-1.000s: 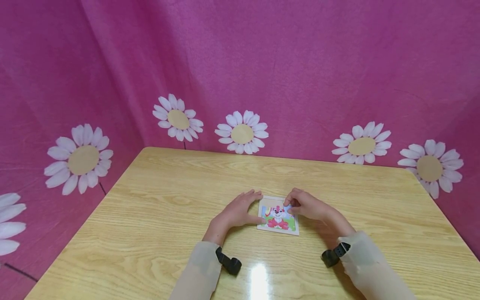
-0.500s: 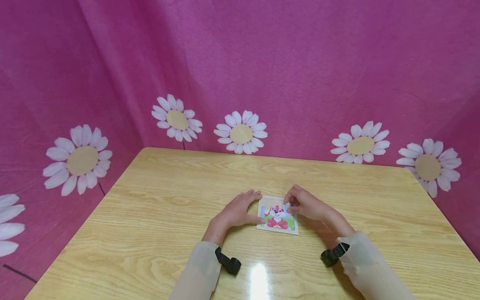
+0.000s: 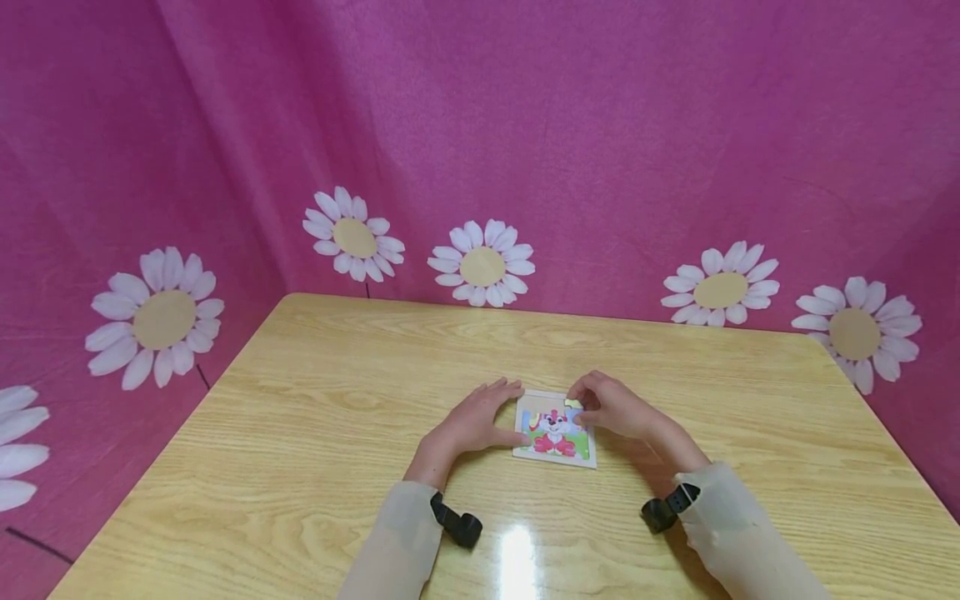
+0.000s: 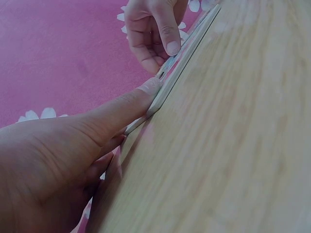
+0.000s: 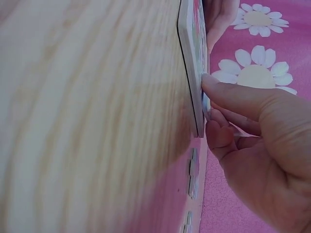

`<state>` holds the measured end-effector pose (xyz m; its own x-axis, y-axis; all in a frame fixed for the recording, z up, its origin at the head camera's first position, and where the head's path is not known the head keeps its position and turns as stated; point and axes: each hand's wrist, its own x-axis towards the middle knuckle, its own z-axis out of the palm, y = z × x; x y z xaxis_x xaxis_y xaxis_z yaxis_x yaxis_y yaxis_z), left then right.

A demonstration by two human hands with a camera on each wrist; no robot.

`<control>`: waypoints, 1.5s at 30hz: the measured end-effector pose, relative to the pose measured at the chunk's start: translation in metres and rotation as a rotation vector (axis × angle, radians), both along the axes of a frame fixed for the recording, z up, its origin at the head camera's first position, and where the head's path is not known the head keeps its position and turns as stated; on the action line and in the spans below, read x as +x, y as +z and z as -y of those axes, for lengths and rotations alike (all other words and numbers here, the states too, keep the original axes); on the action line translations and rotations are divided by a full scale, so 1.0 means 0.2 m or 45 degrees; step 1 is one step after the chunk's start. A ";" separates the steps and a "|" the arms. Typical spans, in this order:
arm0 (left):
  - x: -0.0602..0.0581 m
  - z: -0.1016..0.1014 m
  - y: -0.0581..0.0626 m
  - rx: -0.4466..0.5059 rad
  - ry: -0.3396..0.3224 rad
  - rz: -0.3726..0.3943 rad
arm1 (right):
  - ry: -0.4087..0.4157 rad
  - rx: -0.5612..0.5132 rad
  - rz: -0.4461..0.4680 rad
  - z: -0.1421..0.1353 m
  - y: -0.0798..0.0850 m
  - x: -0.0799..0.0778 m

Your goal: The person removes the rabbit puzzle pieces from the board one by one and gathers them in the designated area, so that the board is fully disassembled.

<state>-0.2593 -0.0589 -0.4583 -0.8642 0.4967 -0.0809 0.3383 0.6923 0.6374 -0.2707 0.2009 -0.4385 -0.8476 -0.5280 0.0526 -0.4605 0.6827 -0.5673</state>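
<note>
A small jigsaw puzzle in a pale tray (image 3: pixel 556 460) lies on the wooden table. Its picture shows a red-and-white cartoon animal, with bare tray along the top left. My left hand (image 3: pixel 476 422) rests at its left side, thumb straight on the face, fingers reaching to the far left corner. In the left wrist view, that thumb (image 4: pixel 127 104) lies over the tray's edge. My right hand (image 3: pixel 617 407) pinches a yellowish puzzle piece (image 3: pixel 573 404) at the far right corner. The right wrist view shows its thumb (image 5: pixel 233 92) on the tray and the other fingers curled, hiding most of the piece.
Loose puzzle pieces (image 5: pixel 193 172) lie on the table beyond the tray in the right wrist view. Black wrist straps with cameras (image 3: pixel 459 523) sit on both sleeves. A pink curtain (image 3: pixel 480 125) with white flowers hangs behind the table's far edge.
More of the yellowish piece now shows at the tray's far right corner, as the right fingers have shifted slightly. The left hand and tray have stayed nearly still.
</note>
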 end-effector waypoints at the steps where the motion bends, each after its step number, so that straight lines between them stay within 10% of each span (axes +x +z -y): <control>1: 0.00 0.00 0.00 -0.001 -0.002 -0.002 | -0.005 0.001 -0.002 0.00 0.00 0.00; 26: 0.00 0.00 0.01 0.006 -0.006 -0.002 | -0.174 -0.154 -0.164 -0.01 -0.03 0.02; 45: 0.00 0.01 0.00 0.027 -0.026 -0.019 | -0.285 -0.249 -0.081 -0.09 -0.02 0.04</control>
<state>-0.2584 -0.0607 -0.4578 -0.8546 0.5160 -0.0575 0.3618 0.6713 0.6469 -0.2635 0.2190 -0.4429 -0.9336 -0.3031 0.1913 -0.3495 0.6517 -0.6731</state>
